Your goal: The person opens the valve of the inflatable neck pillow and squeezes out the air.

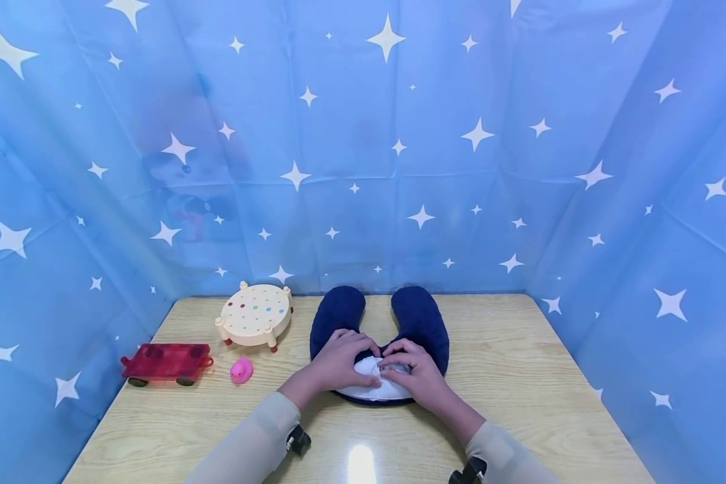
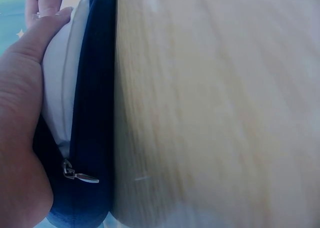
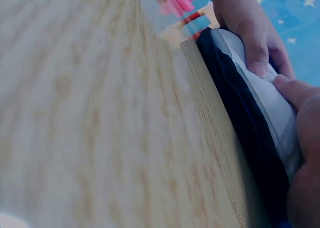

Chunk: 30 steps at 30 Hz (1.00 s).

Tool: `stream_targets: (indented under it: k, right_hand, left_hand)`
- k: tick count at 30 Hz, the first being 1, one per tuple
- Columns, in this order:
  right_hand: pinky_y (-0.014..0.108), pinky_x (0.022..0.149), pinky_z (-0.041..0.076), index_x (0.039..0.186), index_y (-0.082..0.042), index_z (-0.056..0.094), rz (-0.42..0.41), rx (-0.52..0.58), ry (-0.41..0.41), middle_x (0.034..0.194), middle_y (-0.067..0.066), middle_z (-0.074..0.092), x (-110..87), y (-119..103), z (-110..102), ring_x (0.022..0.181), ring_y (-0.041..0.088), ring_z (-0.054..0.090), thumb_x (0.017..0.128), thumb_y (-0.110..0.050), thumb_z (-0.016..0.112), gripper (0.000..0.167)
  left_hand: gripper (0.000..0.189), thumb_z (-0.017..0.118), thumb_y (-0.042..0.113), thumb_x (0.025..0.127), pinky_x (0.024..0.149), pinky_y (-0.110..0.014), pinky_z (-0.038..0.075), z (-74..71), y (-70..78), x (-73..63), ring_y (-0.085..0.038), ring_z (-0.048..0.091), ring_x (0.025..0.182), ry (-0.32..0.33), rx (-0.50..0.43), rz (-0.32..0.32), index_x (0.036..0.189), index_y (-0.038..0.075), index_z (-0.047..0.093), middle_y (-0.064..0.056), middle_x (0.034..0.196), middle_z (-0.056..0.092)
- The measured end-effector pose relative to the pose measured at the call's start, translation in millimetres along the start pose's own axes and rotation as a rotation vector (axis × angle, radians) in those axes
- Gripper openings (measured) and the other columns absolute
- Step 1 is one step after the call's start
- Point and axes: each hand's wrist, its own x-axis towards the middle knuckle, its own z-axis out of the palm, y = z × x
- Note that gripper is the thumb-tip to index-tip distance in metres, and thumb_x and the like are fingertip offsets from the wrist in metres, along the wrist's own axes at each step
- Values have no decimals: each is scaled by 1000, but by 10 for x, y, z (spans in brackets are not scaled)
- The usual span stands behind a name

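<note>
A navy U-shaped neck pillow (image 1: 423,319) lies on the table, its two ends pointing away from me. Along its near curve the cover is unzipped, and a white inner cushion (image 1: 393,391) shows through the gap. My left hand (image 1: 341,363) pinches the white fabric from the left, thumb on the near side. From the right, my right hand (image 1: 416,371) grips the same white part with bent fingers, close to the left thumb. A silver zipper pull (image 2: 82,177) hangs at one end of the opening in the left wrist view. Some fingertips are hidden.
To the left stand a round cream toy table (image 1: 254,314) with coloured dots, a see-through red toy wagon (image 1: 168,361) and a small pink rubber duck (image 1: 240,370). A blue star-patterned curtain (image 1: 363,222) encloses the wooden table (image 1: 520,403) at the back and sides.
</note>
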Motion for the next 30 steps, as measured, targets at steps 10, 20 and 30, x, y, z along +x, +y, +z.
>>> stream_targets:
  k: [10,20,30]
  right_hand:
    - [39,103,46,111,-22,88,-24,6,6,125,3,72,0,6,5,121,28,64,100,-13,83,15]
    - [38,104,45,111,-21,88,-46,7,12,123,4,73,11,43,21,119,28,65,99,-11,83,15]
    - [38,104,46,111,-21,88,-26,11,2,124,4,73,11,25,16,119,28,65,99,-13,84,15]
  left_hand:
    - [50,87,67,86,123,-50,32,-5,11,2,-12,59,125,-8,2,-5,120,33,71,16,127,71]
    - [52,87,66,85,122,-49,34,-26,26,5,-13,60,125,-7,15,-2,121,32,71,15,128,71]
    - [52,87,67,85,122,-49,34,-7,13,6,-12,60,124,-6,17,-3,120,32,72,15,127,71]
